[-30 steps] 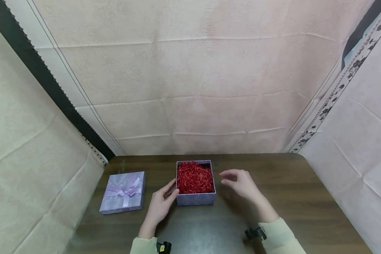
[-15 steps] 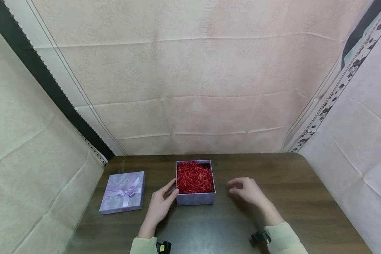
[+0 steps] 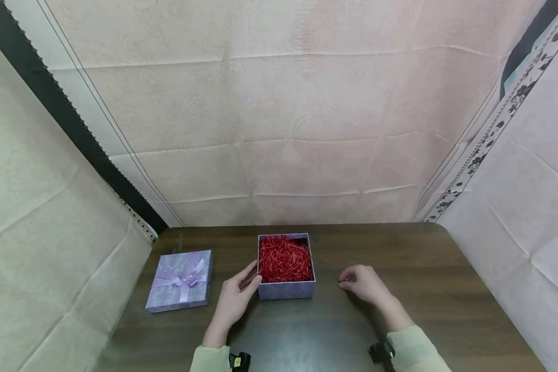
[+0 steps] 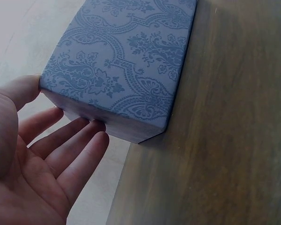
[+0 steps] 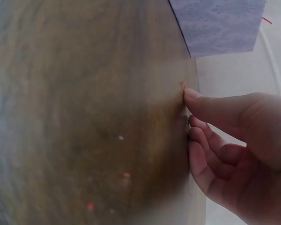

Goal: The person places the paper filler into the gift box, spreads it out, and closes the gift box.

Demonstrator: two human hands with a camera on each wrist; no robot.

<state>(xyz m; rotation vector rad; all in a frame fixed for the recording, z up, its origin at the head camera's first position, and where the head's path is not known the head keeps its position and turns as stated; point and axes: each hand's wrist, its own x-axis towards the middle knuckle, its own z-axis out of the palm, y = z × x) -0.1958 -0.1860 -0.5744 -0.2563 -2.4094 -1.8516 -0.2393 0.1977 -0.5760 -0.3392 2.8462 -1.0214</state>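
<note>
A lavender patterned gift box (image 3: 286,291), lidless and filled with red shredded paper (image 3: 284,260), stands mid-table in the head view. My left hand (image 3: 234,298) rests against its left side; in the left wrist view the fairly straight fingers (image 4: 70,149) and the thumb touch the box wall (image 4: 117,61). To the right of the box, low at the table top, my right hand (image 3: 365,284) has its fingers bent. At its thumb tip the right wrist view shows a thin red paper shred (image 5: 183,86), pinched there; the index fingertip is hidden.
The box lid (image 3: 174,297) with its lilac ribbon bow (image 3: 186,280) lies at the left of the brown wooden table (image 3: 446,310). Small red specks (image 5: 126,175) show on the wood. Pale cloth (image 3: 283,113) hangs behind and at both sides.
My right hand has moved right and down, away from the box to the table top, and its thumb and fingers have drawn together. The left hand and the box have stayed in place.
</note>
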